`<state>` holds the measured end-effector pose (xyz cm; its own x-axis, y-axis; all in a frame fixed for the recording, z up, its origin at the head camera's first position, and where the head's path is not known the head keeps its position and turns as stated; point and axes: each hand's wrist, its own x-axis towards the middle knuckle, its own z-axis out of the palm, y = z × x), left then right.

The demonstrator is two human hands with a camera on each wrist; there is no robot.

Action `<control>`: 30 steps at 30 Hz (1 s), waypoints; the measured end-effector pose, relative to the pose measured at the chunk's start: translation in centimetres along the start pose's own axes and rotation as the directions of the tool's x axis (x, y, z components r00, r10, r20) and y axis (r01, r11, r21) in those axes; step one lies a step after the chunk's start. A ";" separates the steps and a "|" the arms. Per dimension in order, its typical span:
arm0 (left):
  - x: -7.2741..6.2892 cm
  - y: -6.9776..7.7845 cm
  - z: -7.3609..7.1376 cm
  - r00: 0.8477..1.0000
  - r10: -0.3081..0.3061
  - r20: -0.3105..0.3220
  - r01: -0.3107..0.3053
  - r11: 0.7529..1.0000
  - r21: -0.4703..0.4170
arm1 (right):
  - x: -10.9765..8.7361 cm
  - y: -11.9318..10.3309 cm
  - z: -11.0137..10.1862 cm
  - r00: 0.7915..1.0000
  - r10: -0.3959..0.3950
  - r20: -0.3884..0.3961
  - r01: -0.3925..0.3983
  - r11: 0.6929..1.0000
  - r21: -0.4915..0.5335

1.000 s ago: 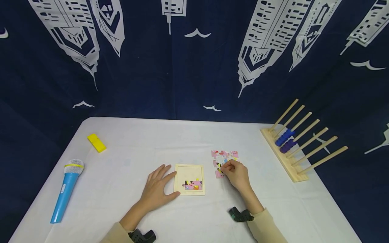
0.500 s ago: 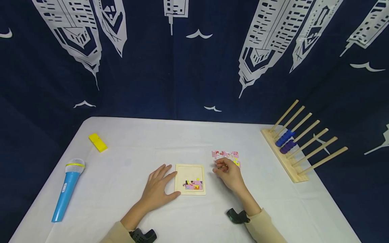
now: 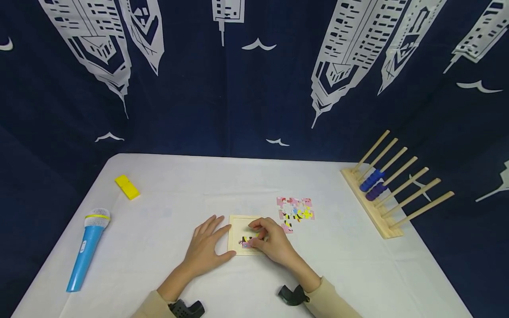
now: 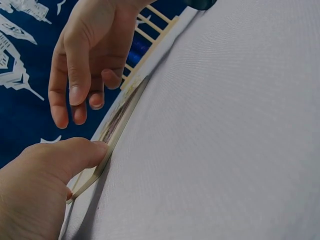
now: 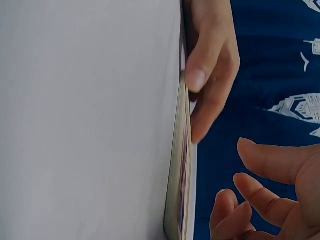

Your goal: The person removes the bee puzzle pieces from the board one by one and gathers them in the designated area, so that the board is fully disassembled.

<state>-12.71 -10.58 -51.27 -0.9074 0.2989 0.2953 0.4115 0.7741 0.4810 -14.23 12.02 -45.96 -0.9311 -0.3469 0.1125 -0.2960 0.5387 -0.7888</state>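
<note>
A small square wooden puzzle tray (image 3: 239, 224) lies at the middle of the table, with several pink and yellow jigsaw pieces (image 3: 245, 242) in its lower part. My left hand (image 3: 207, 245) rests at the tray's left side, fingers spread, thumb touching the near corner and index finger at the left edge. Over the tray's right half hangs my right hand (image 3: 274, 243), hiding part of the pieces. In the right wrist view its thumb and fingers (image 5: 270, 197) stand apart, and no piece shows between them. More loose jigsaw pieces (image 3: 296, 215) lie right of the tray.
A blue toy microphone (image 3: 88, 249) lies at the left, below a yellow block (image 3: 127, 187). At the right stands a wooden peg rack (image 3: 371, 205) with blue and purple beads. A dark patterned curtain (image 3: 222, 97) hangs behind the white table (image 3: 179, 176).
My right hand has moved left from the loose pieces to over the tray, uncovering those pieces. The left hand has stayed at the tray's left side.
</note>
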 end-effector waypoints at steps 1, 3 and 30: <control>0.0 0.0 0.0 1.000 0.003 -0.004 -0.003 1.000 0.000 | 0.0 -0.1 0.2 1.000 -0.010 0.003 0.010 1.000 0.006; 0.0 -0.1 0.0 1.000 0.008 -0.010 -0.008 1.000 -0.002 | 0.0 -0.1 0.7 1.000 -0.027 0.000 0.027 1.000 0.010; 0.0 0.1 0.0 1.000 -0.004 -0.003 0.004 1.000 -0.018 | -0.3 1.3 1.8 0.996 -0.088 -0.008 0.085 0.983 -0.162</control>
<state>-12.69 -10.51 -51.27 -0.9088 0.2945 0.2957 0.4096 0.7652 0.4967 -13.93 11.42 -48.10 -0.9033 -0.3865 0.1863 -0.4049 0.6241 -0.6682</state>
